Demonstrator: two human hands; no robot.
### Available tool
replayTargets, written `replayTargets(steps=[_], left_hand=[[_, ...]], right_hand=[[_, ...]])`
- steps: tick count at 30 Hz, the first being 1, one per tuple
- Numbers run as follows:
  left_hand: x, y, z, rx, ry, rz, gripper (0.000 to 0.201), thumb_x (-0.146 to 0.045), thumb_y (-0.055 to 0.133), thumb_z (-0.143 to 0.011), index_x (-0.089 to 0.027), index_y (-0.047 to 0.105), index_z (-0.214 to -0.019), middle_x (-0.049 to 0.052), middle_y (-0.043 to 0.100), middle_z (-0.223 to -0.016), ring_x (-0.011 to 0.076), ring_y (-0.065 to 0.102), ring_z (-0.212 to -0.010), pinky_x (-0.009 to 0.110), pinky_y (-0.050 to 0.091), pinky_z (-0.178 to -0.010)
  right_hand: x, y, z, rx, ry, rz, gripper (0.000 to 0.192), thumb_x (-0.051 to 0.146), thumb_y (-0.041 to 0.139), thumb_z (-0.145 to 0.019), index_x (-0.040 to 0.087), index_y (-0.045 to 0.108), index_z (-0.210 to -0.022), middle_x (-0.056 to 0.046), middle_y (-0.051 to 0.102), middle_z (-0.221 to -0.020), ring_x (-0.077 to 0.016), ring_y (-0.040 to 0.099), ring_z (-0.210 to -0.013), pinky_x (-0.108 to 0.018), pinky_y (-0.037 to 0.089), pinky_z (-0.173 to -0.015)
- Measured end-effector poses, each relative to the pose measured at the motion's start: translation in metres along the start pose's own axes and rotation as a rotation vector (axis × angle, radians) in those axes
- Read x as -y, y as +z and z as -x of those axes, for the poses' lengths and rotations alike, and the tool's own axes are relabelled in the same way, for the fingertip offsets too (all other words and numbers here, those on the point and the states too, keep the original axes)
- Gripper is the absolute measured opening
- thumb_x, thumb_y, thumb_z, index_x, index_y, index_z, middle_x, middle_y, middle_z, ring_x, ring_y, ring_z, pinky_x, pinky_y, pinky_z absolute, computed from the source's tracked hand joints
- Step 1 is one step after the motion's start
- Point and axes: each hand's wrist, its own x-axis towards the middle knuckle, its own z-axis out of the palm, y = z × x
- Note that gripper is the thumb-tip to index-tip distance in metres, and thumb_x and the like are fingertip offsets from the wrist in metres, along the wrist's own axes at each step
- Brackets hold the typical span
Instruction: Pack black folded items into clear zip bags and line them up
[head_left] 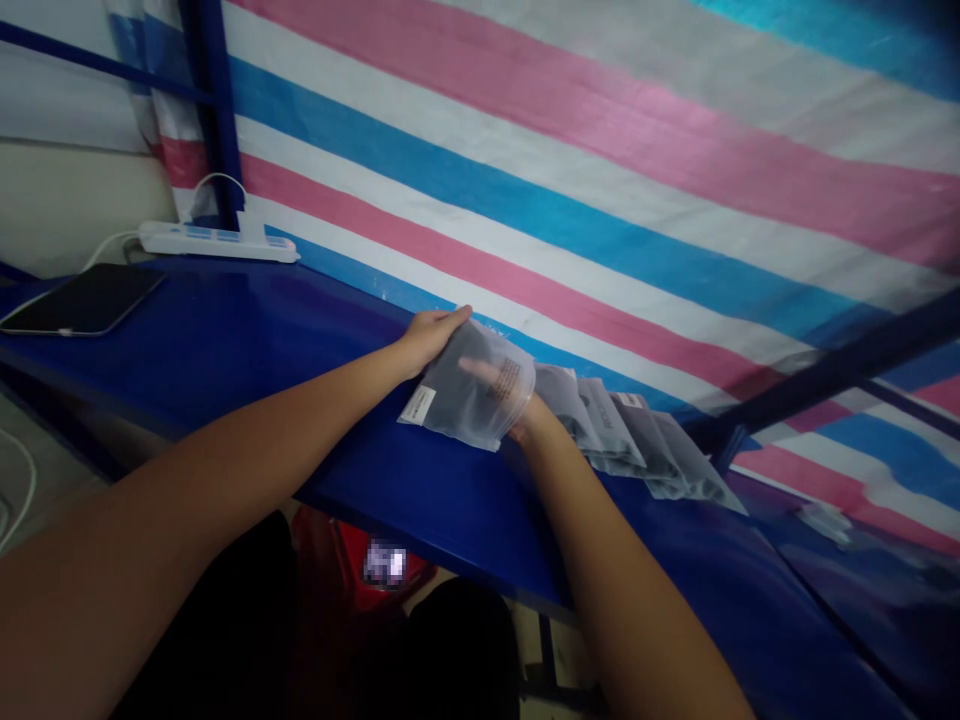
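A translucent plastic bag (469, 385) with dark contents, a white label and small print is held tilted above the blue table. My left hand (429, 342) is closed on its upper left edge, thumb stretched along the top. My right hand (523, 425) is at the right end, partly covered by the clear plastic. One of its fingers shows through the film, and the rest are hidden; it seems to grip the bag there. Just right of this hand, several similar bags (607, 430) lie overlapping in a row on the table.
The blue table (442, 500) runs along a striped plastic sheet (525, 200). At the left are a dark tablet (86, 298) and a white power strip (217, 242) with cables. Blue metal posts (217, 110) stand at the back. Below the edge is a red stool (352, 565).
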Motion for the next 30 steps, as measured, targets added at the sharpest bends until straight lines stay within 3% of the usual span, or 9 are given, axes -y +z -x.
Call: replayTargets(steps=[16, 21, 30], left_hand=[[-0.002, -0.007, -0.011, -0.166, 0.064, 0.051, 0.024, -0.039, 0.075, -0.076, -0.016, 0.073, -0.080, 0.008, 0.073, -0.082, 0.0178, 0.065, -0.074, 0.031, 0.053, -0.073], [0.000, -0.010, -0.013, -0.243, 0.058, 0.014, 0.024, -0.040, 0.074, -0.078, -0.016, 0.072, -0.081, 0.005, 0.069, -0.075, 0.0155, 0.060, -0.066, 0.029, 0.050, -0.065], [0.005, -0.021, -0.025, -0.366, 0.100, -0.083, 0.025, -0.038, 0.066, -0.082, -0.017, 0.065, -0.069, 0.000, 0.058, -0.061, 0.0121, 0.048, -0.055, 0.024, 0.036, -0.051]], right_hand=[[-0.002, 0.000, -0.005, -0.024, 0.028, -0.071, 0.044, 0.031, 0.082, -0.069, 0.021, 0.069, -0.109, -0.007, 0.074, -0.101, -0.0262, 0.069, -0.089, -0.038, 0.059, -0.077], [-0.008, -0.006, -0.010, -0.101, 0.055, -0.126, 0.031, 0.026, 0.081, -0.069, 0.019, 0.070, -0.097, -0.007, 0.073, -0.093, -0.0229, 0.068, -0.082, -0.037, 0.059, -0.075], [-0.011, -0.020, -0.019, -0.187, 0.171, -0.211, 0.030, 0.027, 0.079, -0.070, 0.016, 0.071, -0.096, -0.009, 0.073, -0.093, -0.0231, 0.068, -0.081, -0.034, 0.059, -0.071]])
